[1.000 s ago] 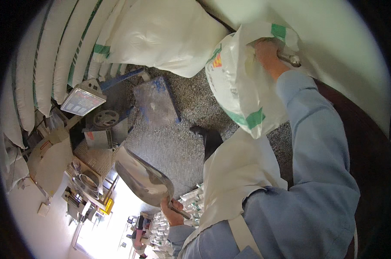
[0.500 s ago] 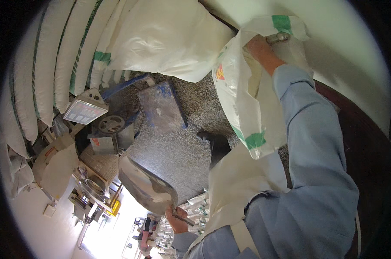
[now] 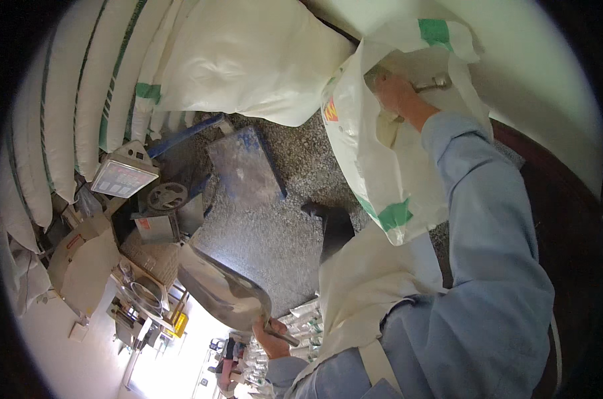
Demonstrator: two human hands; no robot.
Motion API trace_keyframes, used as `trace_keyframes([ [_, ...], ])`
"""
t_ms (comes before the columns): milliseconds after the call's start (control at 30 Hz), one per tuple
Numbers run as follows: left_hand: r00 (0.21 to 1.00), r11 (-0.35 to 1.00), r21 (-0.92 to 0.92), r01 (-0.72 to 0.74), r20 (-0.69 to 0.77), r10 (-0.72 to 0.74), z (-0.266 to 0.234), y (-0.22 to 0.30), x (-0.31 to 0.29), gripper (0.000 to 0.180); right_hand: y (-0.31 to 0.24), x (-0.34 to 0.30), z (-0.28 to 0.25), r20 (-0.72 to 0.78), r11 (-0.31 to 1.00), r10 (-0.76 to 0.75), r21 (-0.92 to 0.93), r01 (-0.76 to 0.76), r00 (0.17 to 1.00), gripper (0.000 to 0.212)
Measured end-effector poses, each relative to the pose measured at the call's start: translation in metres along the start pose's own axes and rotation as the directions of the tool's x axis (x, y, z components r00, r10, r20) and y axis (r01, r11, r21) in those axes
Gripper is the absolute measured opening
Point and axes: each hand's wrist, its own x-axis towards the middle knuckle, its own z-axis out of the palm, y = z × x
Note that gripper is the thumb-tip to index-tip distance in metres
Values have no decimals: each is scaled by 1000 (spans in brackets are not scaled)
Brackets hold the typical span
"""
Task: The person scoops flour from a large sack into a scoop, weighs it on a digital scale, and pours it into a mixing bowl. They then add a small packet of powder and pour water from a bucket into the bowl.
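Note:
My left hand, low in the view, is closed round the short handle of a large, shiny metal scoop-shaped pan. The pan tilts away to the upper left, and no contents show in it. At the upper right, my right hand reaches into the mouth of an open white sack with green patches. It grips a metal handle with a rounded end; the tool's other end is hidden inside the sack. Some pale yellowish stuff shows under my wrist.
Full white sacks stand stacked at the upper left. A scale with a display and a worn blue-edged platform occupy the left-centre floor. Boxes and a wooden table lie lower left. Another person is far off at the bottom.
My right hand has sunk deeper into the sack with the metal handle, which has dropped lower. My left hand still holds the pan, almost unmoved.

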Motion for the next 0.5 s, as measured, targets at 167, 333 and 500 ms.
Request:
trace_keyframes([
  [167,1000,1000,15,6,-25,-6,-4,-8,4,32,-25,15,35,-47,925,144,362,-118,988,28],
  [333,997,994,-81,79,-15,-81,-2,-7,3,33,-23,8,43,35,981,42,190,-48,998,25],
  [500,997,995,-76,64,-38,-67,3,-1,8,31,-18,-12,42,-26,979,37,202,-31,999,27],
])
